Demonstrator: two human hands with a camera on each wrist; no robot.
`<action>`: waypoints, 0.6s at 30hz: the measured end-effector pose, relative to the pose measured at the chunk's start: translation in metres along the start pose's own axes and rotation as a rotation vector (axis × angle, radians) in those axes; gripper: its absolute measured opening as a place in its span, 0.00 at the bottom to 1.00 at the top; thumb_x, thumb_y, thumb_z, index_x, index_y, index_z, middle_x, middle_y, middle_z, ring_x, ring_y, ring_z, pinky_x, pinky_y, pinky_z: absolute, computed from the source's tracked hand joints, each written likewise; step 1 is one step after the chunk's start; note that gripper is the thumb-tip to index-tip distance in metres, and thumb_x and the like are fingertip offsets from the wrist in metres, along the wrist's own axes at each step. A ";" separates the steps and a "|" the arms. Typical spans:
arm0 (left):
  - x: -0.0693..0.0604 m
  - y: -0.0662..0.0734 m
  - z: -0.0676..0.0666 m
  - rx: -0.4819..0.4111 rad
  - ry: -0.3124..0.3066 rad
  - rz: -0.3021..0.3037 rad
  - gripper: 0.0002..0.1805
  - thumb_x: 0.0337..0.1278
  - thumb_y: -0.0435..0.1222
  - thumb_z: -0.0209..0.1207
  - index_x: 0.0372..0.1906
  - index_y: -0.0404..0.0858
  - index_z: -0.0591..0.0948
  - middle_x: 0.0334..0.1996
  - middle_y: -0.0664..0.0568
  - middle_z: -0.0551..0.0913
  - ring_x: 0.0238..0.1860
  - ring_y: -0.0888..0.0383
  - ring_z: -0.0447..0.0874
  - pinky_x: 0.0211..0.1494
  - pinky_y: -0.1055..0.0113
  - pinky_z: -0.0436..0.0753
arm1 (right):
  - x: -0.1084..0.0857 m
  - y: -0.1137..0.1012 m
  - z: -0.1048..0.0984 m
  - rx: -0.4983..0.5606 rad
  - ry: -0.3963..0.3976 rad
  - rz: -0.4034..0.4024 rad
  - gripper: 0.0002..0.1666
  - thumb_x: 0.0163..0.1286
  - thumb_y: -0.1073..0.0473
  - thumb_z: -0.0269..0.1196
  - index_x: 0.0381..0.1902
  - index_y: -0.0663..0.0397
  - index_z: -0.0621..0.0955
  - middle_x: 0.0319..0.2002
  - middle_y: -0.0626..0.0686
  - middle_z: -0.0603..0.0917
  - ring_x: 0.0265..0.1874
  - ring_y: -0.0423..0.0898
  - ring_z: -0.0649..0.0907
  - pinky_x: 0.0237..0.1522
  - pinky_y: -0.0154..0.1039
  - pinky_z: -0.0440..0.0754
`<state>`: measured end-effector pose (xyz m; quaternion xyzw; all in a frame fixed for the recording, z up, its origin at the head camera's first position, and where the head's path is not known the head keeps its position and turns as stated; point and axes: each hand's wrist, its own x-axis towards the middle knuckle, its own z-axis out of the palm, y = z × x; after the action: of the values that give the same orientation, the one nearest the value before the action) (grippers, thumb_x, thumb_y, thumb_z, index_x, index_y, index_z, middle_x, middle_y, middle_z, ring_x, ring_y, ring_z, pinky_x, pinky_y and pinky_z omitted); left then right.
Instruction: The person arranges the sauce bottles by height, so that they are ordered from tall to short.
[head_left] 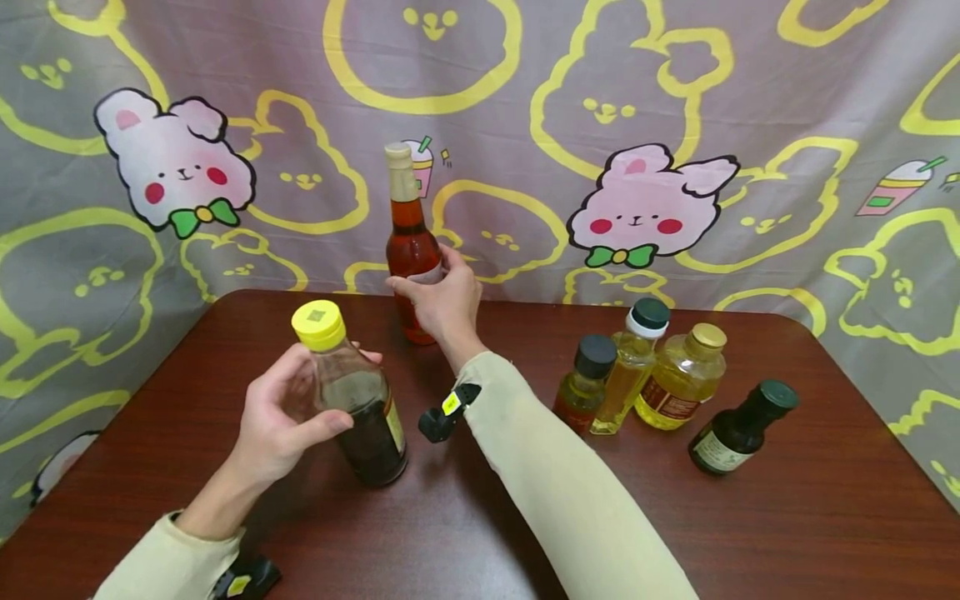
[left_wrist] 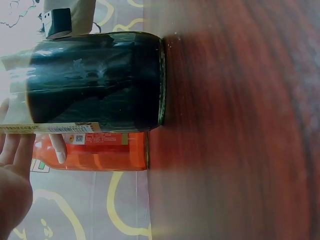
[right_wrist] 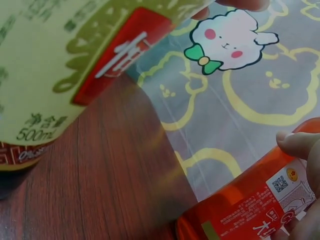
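A bottle of dark sauce with a yellow cap [head_left: 363, 437] stands on the table, left of centre. My left hand [head_left: 281, 417] curls round its upper part, thumb in front and fingers passing behind. The cream label of this dark sauce bottle [right_wrist: 35, 95] fills the left of the right wrist view. Farther back, near the table's far edge, stands a red bottle [head_left: 408, 250] with a pale foil neck. My right hand [head_left: 450, 300] grips the red bottle about its body, thumb across the front. In the left wrist view the red bottle [left_wrist: 110, 157] shows beside the dark one.
To the right stand a small dark-capped bottle [head_left: 581, 387], a tall oil bottle [head_left: 626, 379], a gold-capped oil bottle [head_left: 682, 383] and a green-capped dark bottle [head_left: 731, 437]. A patterned curtain [head_left: 480, 150] hangs behind the brown table [head_left: 480, 517].
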<state>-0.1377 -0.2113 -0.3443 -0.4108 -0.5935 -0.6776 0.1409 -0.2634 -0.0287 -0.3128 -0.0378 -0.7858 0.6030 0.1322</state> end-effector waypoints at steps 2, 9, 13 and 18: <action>0.000 0.000 0.000 -0.005 -0.001 -0.002 0.32 0.56 0.22 0.72 0.62 0.14 0.72 0.59 0.35 0.87 0.60 0.52 0.89 0.62 0.68 0.85 | -0.001 0.000 0.000 -0.002 0.001 -0.003 0.45 0.54 0.48 0.85 0.69 0.44 0.81 0.60 0.49 0.88 0.61 0.52 0.83 0.65 0.50 0.83; -0.001 0.000 -0.001 0.049 0.012 0.009 0.32 0.54 0.24 0.74 0.62 0.16 0.74 0.57 0.38 0.89 0.58 0.54 0.90 0.59 0.70 0.85 | -0.005 -0.003 0.000 0.012 0.001 0.014 0.45 0.57 0.48 0.83 0.71 0.43 0.79 0.62 0.49 0.87 0.63 0.52 0.81 0.66 0.51 0.82; -0.002 -0.001 -0.001 0.049 0.012 0.016 0.32 0.54 0.24 0.74 0.62 0.16 0.74 0.57 0.39 0.89 0.58 0.54 0.90 0.58 0.71 0.85 | -0.007 -0.005 -0.001 -0.006 -0.017 0.024 0.46 0.59 0.48 0.82 0.73 0.43 0.77 0.64 0.50 0.85 0.65 0.53 0.81 0.68 0.53 0.82; -0.003 -0.001 -0.002 0.046 0.017 0.015 0.33 0.56 0.26 0.75 0.62 0.17 0.74 0.57 0.39 0.89 0.57 0.55 0.90 0.57 0.71 0.86 | -0.009 -0.011 -0.005 -0.039 -0.047 0.043 0.48 0.61 0.48 0.81 0.76 0.44 0.73 0.67 0.53 0.83 0.66 0.54 0.80 0.68 0.54 0.81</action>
<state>-0.1374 -0.2133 -0.3473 -0.4060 -0.6047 -0.6662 0.1603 -0.2526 -0.0291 -0.3024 -0.0434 -0.7993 0.5910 0.0999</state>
